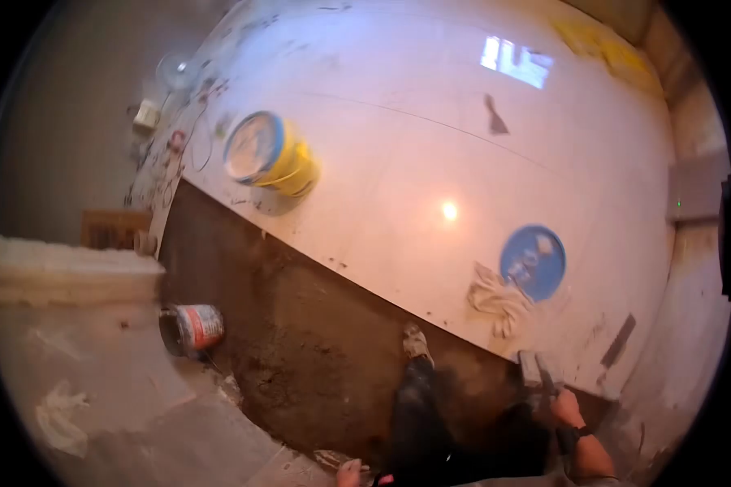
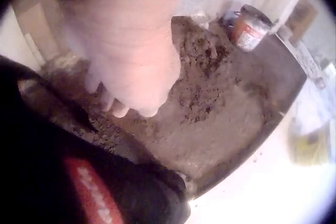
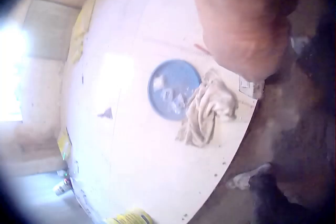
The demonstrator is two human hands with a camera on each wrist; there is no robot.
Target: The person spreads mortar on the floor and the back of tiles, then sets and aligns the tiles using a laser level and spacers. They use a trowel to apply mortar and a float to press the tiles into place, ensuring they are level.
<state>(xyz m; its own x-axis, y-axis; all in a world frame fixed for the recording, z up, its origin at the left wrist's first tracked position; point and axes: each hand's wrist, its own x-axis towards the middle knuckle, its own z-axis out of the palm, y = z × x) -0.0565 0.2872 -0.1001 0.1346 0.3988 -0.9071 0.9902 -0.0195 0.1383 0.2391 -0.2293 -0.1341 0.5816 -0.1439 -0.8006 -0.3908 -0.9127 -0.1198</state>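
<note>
My right hand (image 1: 567, 406) grips a dark-handled tool (image 1: 547, 380) at the edge of the white tile floor. Beside its handle shows a pale block-shaped piece (image 1: 529, 369); I cannot tell whether it belongs to the tool. In the right wrist view the back of the hand (image 3: 247, 40) hides most of it. A crumpled beige rag (image 1: 499, 300) and a blue lid (image 1: 533, 264) with small pale pieces on it lie just beyond. My left hand (image 1: 349, 473) hangs low with loosely curled fingers (image 2: 119, 109), holding nothing, above the rough brown ground.
A yellow bucket (image 1: 292, 169) with a blue rim stands on the tiles. A small red-and-white labelled can (image 1: 195, 329) lies tilted on the brown ground (image 1: 317, 341). A triangular-bladed scraper (image 1: 495, 115) and a long grey strip (image 1: 619, 341) lie on the floor. Masonry (image 1: 65, 276) rises at left.
</note>
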